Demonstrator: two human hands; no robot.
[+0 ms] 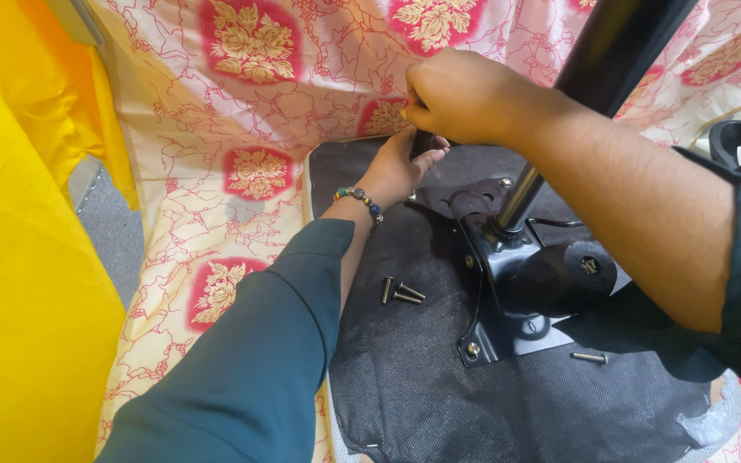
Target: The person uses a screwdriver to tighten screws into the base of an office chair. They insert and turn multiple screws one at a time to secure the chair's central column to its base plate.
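Black fabric of the upturned chair seat [439,394] is carrying the mounting plate [508,283]; at its far edge my left hand [396,167] and right hand [465,94] are pinching a small dark part together, loose bolts [400,291] lying nearer me.

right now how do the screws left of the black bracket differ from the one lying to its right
The cluster of screws lies touching left of the black metal bracket, three together at mixed angles; the single screw lies alone to the lower right, nearly level. The cluster is nearer the left forearm. All are loose on the black fabric.
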